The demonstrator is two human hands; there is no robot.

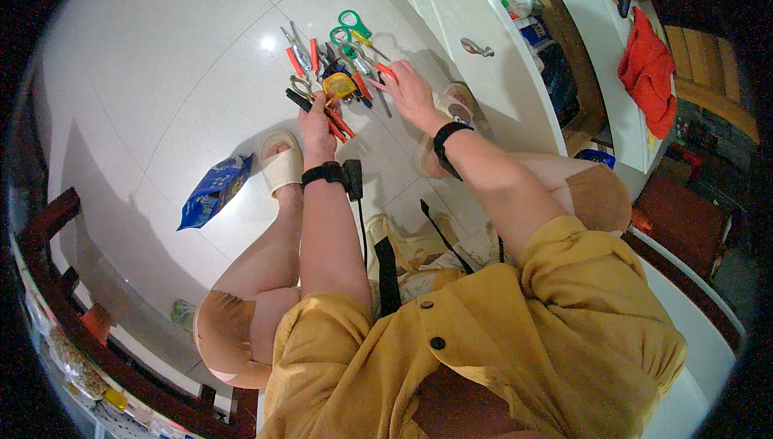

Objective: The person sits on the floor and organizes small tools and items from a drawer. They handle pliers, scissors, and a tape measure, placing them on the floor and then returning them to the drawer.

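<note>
A pile of hand tools lies on the tiled floor before me. My left hand (318, 127) is at its near left edge, closed around tool handles, among them red handles (340, 125); a black handle (298, 100) juts out beside the thumb. On the right, my right hand (412, 94) grips a tool with a red handle (386, 71); its far end overlaps the pile. Between the hands sits a yellow tape measure (340, 86). Green-handled scissors (351, 21) and a yellow-handled screwdriver (362, 39) lie at the far side, with red-handled pliers (295, 61) at the left.
A blue plastic packet (217, 188) lies on the floor by my left foot. At right, a white drawer front with a metal handle (477, 48) stands out from an open, filled compartment. A red cloth (647, 74) hangs farther right. Dark wooden furniture (51, 215) borders the left.
</note>
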